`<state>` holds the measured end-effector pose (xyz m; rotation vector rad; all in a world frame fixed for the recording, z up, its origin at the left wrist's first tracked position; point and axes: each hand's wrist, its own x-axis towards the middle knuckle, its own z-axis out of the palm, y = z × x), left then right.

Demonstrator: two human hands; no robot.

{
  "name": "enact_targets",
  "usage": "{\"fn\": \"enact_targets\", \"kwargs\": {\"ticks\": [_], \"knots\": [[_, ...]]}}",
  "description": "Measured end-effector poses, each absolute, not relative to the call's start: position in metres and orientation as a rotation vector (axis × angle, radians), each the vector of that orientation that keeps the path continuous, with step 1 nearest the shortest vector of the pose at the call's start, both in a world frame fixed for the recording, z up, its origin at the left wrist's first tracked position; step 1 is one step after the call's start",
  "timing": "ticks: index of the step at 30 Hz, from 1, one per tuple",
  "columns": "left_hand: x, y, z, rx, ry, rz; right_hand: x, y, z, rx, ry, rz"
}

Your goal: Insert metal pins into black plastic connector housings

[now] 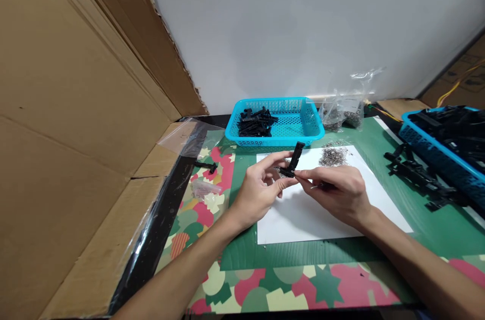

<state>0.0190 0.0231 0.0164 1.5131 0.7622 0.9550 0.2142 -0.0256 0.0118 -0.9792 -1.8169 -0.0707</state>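
Note:
My left hand [261,186] grips a black plastic part [296,157] between thumb and fingers, above a white sheet [299,224]. One arm of the part points up. My right hand [337,191] is closed, its thumb and index fingertip pinched at the lower end of the part; anything small between them is too tiny to make out. A dark piece, partly hidden, shows under the right fingers. Behind the hands, a pile of small metal pieces [333,155] lies on the sheet.
A blue basket [280,141] with black parts stands at the back, beside clear bags [352,115] of metal pieces. On the right are another blue basket [443,151] and loose black parts [420,176]. A black part [206,165] lies left, near cardboard [76,108].

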Motion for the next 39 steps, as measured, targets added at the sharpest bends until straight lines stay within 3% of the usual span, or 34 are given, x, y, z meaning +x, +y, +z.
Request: {"fn": "enact_targets", "kwargs": {"ticks": [32,39], "knots": [[0.009,0.029,0.019,1.617,0.606,0.580,0.234,-0.019,0.021,-0.902,-1.905,0.382],[0.004,0.033,0.019,2.219,0.792,0.943,0.239,-0.015,0.019,-0.976,-1.890,0.430]]}}
